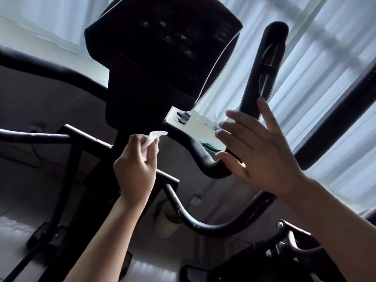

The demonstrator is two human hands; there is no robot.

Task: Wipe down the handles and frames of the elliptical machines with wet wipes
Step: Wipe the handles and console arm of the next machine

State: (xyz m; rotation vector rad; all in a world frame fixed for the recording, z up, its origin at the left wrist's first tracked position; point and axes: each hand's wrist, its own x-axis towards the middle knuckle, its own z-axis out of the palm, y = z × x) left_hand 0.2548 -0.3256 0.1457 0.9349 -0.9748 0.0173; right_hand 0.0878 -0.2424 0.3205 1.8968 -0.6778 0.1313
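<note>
A black elliptical machine fills the head view, with its console [162, 47] at the top and a curved right handle [262, 78] rising beside it. My left hand [134, 169] pinches a crumpled white wet wipe [153, 137] just below the console, in front of the centre post. My right hand [258, 147] is spread flat with straight fingers in front of the bend of the curved handle; whether it touches the bar is unclear. A lower looped bar [195, 222] runs beneath both hands.
A left handlebar [34, 137] reaches out sideways, and another dark bar [335, 117] slants at the right. Pale curtains [325, 58] hang behind. A ledge [195, 123] beyond the console carries small dark and blue items. Foot pedals [40, 235] sit low left.
</note>
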